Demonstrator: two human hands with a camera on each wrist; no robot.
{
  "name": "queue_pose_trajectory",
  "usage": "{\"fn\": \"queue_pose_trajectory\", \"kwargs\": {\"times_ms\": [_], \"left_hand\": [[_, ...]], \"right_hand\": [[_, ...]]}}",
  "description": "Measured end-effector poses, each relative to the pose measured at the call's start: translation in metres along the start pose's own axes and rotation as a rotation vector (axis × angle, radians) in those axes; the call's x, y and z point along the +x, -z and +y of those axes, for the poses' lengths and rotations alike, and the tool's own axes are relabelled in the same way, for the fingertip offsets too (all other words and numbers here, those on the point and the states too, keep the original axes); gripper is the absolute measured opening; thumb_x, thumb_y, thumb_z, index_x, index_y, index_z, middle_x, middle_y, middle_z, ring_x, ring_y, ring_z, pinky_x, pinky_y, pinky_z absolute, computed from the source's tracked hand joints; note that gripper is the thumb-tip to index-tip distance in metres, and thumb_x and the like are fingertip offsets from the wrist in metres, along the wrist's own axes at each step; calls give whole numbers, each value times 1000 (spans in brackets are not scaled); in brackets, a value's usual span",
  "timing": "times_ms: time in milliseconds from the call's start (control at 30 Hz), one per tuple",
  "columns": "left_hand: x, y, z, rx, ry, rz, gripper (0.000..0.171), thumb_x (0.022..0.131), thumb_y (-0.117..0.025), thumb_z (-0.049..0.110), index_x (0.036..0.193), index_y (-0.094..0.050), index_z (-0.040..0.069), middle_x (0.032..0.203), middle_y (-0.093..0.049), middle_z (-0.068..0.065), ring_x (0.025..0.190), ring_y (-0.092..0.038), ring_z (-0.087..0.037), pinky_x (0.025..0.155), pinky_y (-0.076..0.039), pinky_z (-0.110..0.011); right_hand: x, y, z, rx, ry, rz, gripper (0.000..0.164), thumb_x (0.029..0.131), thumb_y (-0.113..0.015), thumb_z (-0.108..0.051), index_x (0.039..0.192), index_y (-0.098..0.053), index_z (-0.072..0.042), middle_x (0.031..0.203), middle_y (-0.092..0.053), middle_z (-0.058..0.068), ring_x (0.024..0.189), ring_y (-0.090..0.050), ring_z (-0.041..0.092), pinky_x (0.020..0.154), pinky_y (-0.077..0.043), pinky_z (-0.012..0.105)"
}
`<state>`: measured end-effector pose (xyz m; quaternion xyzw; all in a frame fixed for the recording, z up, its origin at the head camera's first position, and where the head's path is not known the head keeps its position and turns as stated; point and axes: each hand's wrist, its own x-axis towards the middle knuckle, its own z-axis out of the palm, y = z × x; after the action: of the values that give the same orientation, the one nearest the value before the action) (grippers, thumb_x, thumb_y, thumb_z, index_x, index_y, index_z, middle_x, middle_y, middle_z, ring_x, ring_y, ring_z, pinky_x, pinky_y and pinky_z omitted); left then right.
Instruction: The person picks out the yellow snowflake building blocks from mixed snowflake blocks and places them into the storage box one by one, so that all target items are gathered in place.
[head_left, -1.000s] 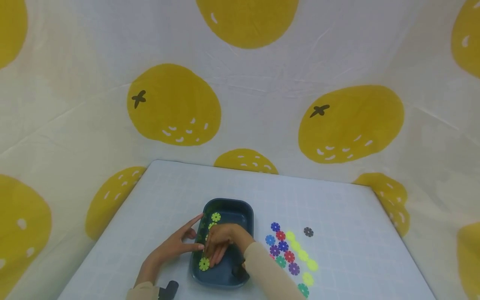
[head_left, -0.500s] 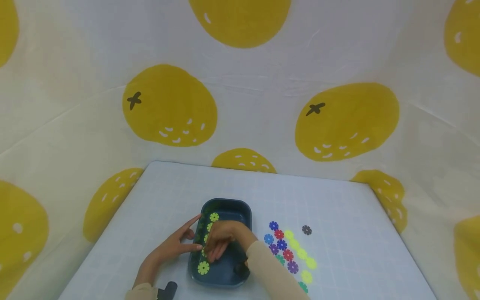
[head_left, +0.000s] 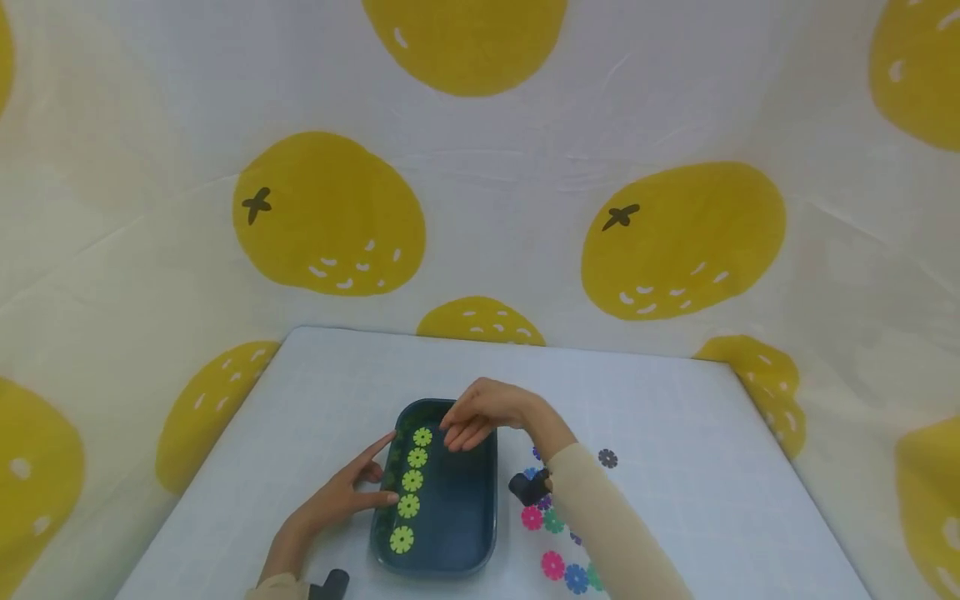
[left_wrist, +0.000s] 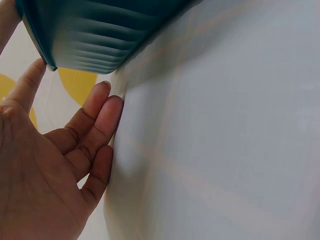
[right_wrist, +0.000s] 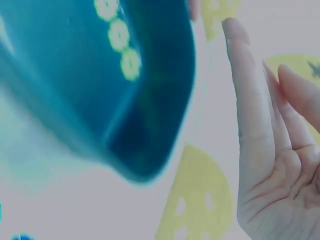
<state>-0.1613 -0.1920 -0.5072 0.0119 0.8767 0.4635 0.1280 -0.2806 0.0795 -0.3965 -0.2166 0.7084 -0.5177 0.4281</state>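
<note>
A dark teal tray [head_left: 461,508] lies on the table, with a column of several yellow-green slotted flower discs [head_left: 412,481] along its left side. At the tray's left rim, my left hand [head_left: 347,493] touches with index finger and thumb spread apart. In the left wrist view that hand's other fingers [left_wrist: 92,122] sit loosely bent below the ridged tray wall [left_wrist: 95,42]. Over the tray's far right part hovers my right hand [head_left: 491,408], fingers loosely extended and holding nothing. The right wrist view shows its fingers [right_wrist: 252,100] apart from the tray [right_wrist: 165,125].
Right of the tray lie loose discs, among them a pink disc [head_left: 552,565], a blue disc [head_left: 576,578] and a dark grey disc [head_left: 607,458]. My right forearm [head_left: 611,517] covers part of them. A fruit-print cloth [head_left: 495,225] hangs behind the white table [head_left: 337,375].
My right hand has lifted from the discs in the tray and moved up and right, uncovering the whole yellow-green column. My left hand has stayed at the rim.
</note>
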Motion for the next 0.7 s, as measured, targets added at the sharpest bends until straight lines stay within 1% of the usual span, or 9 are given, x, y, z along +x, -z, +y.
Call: {"fn": "queue_pose_trajectory", "kwargs": {"times_ms": [100,200,367,500,567,633,700], "left_hand": [[-1,0,-1,-9,-7,-2,95,78,-83,39,155,-27,39,112,-58,-3,107,-52,-18,94,-43,-49],[-1,1,-3,-15,-16,-6,95,79,-83,38,155,-27,40,113,-58,-3,107,-52,-18,95,-43,-49],[2,0,-6,-13,-15,-14,95,79,-83,39,156,-27,39,111,-58,-3,106,-51,-17,93,-43,-47],[3,0,-7,-9,-12,-16,95,79,-83,40,156,-27,39,110,-57,-2,103,-50,-16,91,-42,-43],[4,1,-8,-8,-23,-20,94,80,-82,40,156,-26,39,110,-57,-2,103,-50,-16,90,-42,-43],[4,1,-8,-6,-37,-24,94,81,-81,39,157,-25,37,111,-57,-2,103,-50,-16,91,-41,-43],[4,1,-8,-2,-48,-29,94,81,-81,39,157,-25,36,112,-57,-3,103,-50,-16,91,-42,-43]], "right_hand": [[-15,19,1,5,1,63,26,100,-58,-16,109,-73,3,97,-75,19,85,-75,26,74,-59,35],[-29,35,8,-2,-10,136,29,100,-58,-19,112,-71,4,99,-75,19,88,-75,27,76,-58,36],[-55,59,32,-2,-39,229,31,101,-58,-20,114,-70,4,102,-74,18,94,-74,30,78,-58,34],[-77,71,53,16,-45,285,31,100,-58,-22,115,-70,3,105,-74,19,100,-72,34,81,-57,36],[-87,76,65,11,-44,321,33,100,-59,-24,118,-69,2,106,-74,18,103,-71,35,83,-56,37],[-96,79,77,-14,-47,371,36,100,-59,-26,121,-67,2,108,-73,17,103,-71,33,85,-56,37],[-102,79,89,-49,-69,435,36,99,-60,-27,123,-66,0,108,-74,14,103,-71,30,86,-56,36]]}}
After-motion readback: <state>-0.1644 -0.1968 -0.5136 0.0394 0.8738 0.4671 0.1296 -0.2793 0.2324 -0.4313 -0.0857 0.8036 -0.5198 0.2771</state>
